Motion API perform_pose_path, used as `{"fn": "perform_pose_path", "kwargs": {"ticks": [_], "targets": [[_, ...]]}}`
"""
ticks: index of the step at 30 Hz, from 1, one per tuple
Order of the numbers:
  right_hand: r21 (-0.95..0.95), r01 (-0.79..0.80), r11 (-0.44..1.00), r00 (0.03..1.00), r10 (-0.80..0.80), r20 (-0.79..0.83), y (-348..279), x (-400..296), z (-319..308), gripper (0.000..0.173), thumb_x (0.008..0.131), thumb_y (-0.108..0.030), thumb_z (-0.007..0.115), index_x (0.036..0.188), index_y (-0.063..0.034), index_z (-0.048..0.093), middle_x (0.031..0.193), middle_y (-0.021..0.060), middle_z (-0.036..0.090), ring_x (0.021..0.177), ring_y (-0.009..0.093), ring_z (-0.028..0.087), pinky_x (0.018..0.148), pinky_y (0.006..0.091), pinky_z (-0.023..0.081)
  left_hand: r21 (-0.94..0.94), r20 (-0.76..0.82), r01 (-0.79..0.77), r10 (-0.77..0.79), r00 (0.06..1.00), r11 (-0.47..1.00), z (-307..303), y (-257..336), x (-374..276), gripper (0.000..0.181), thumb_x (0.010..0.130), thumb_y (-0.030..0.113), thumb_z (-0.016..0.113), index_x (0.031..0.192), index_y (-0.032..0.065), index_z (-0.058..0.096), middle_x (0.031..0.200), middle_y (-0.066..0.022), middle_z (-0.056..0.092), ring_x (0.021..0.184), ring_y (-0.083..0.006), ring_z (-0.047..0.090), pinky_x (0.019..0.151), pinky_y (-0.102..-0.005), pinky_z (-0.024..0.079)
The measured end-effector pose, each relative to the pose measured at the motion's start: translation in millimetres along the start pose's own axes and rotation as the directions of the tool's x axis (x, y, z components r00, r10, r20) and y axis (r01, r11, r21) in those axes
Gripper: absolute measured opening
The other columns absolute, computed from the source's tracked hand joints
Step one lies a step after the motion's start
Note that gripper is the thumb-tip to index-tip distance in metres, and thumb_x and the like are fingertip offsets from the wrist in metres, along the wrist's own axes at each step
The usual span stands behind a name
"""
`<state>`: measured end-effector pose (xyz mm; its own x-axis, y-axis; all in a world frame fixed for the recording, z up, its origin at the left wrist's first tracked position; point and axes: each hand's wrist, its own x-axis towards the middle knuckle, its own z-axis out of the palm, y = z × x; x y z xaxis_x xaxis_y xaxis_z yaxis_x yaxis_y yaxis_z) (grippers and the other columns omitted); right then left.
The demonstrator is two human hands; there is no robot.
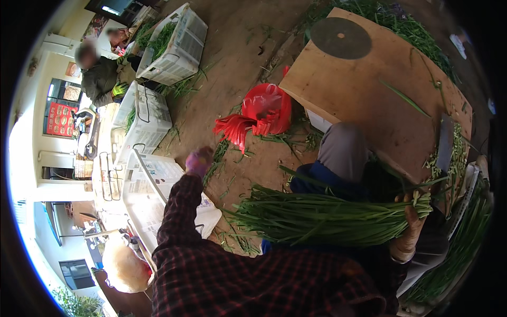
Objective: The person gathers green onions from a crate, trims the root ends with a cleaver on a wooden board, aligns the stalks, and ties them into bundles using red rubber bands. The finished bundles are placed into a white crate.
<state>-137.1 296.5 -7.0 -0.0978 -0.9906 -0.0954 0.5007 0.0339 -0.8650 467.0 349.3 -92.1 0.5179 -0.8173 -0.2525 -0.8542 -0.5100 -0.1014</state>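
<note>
My right hand (410,228) is closed around the pale cut ends of a long bundle of green leafy stalks, which look like garlic chives (324,218). The bundle lies across my lap, its leaf tips pointing left. My left hand (199,160), in a purple glove, reaches out beside a white plastic crate (158,170); it is blurred, and its fingers are hard to make out. Between my left hand and the wooden board (380,91) stands a red bucket (283,111) with red plastic strips or bags (235,128) hanging over its rim. A broad metal blade (444,142) rests on the board among chopped stalk ends (457,154).
A dark round disc (340,37) lies on the board's far corner. More greens are heaped behind the board (416,35) and at the lower right (455,245). Two further white crates (174,47), (144,119) hold greens. A person (99,79) in green gloves sits beside them. Loose leaves litter the floor.
</note>
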Motion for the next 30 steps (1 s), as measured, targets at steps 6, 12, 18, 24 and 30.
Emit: {"fn": "perform_pose_path", "kwargs": {"ticks": [6, 12, 18, 24, 30], "targets": [[0.025, 0.001, 1.000, 0.997, -0.003, 0.074, 3.8, -0.7, -5.1, 0.045, 0.079, -0.006, 0.065, 0.120, -0.0052, 0.047, 0.103, 0.0063, 0.052, 0.094, 0.019, 0.051, 0.086, 0.0365, 0.044, -0.393, -0.271, -0.267, 0.166, 0.948, 0.880, -63.5, 57.9, 68.6, 0.031, 0.078, 0.029, 0.064, 0.105, 0.0121, 0.067, 0.097, -0.0105, 0.069, 0.092, -0.0262, 0.065, 0.083, -0.0355, 0.049], [-0.007, -0.048, 0.999, 0.997, 0.049, 0.056, 1.0, -3.8, -7.9, 0.048, 0.080, -0.009, 0.063, 0.124, -0.0050, 0.045, 0.105, 0.0073, 0.053, 0.096, 0.020, 0.052, 0.087, 0.0365, 0.045, -0.279, -0.027, -0.211, 0.212, 0.977, 0.937, -36.9, 74.7, 103.4, 0.040, 0.073, 0.033, 0.070, 0.106, 0.0107, 0.068, 0.100, -0.0090, 0.069, 0.094, -0.0230, 0.065, 0.085, -0.0324, 0.049], [-0.010, -0.053, 0.999, 0.999, 0.053, 0.007, 2.8, -2.9, -8.4, 0.054, 0.080, -0.013, 0.063, 0.129, -0.0049, 0.043, 0.105, 0.0065, 0.055, 0.095, 0.020, 0.054, 0.091, 0.0364, 0.045, 0.127, -0.082, -0.200, 0.211, 0.974, 0.972, -35.0, 92.8, 103.1, 0.026, 0.075, 0.036, 0.063, 0.088, 0.0150, 0.072, 0.096, -0.0081, 0.069, 0.091, -0.0263, 0.065, 0.079, -0.0342, 0.051], [0.066, -0.057, 0.996, 0.997, 0.060, -0.049, 0.8, -2.0, -0.2, 0.045, 0.078, -0.007, 0.066, 0.119, -0.0051, 0.049, 0.098, 0.0073, 0.057, 0.090, 0.022, 0.057, 0.085, 0.0392, 0.049, 0.235, -0.024, -0.130, 0.139, 0.990, 0.963, -42.8, 98.1, 99.5, 0.028, 0.075, 0.038, 0.057, 0.086, 0.0178, 0.073, 0.093, -0.0077, 0.069, 0.091, -0.0284, 0.065, 0.078, -0.0389, 0.051], [0.066, -0.074, 0.995, 0.994, 0.079, -0.078, 1.1, -3.1, 0.1, 0.045, 0.075, -0.011, 0.068, 0.116, -0.0046, 0.049, 0.097, 0.0070, 0.054, 0.091, 0.022, 0.055, 0.084, 0.0383, 0.047, 0.332, -0.038, -0.112, 0.132, 0.991, 0.937, -35.4, 96.0, 109.8, 0.027, 0.075, 0.038, 0.058, 0.084, 0.0174, 0.073, 0.093, -0.0079, 0.070, 0.089, -0.0268, 0.066, 0.079, -0.0391, 0.050]]}}
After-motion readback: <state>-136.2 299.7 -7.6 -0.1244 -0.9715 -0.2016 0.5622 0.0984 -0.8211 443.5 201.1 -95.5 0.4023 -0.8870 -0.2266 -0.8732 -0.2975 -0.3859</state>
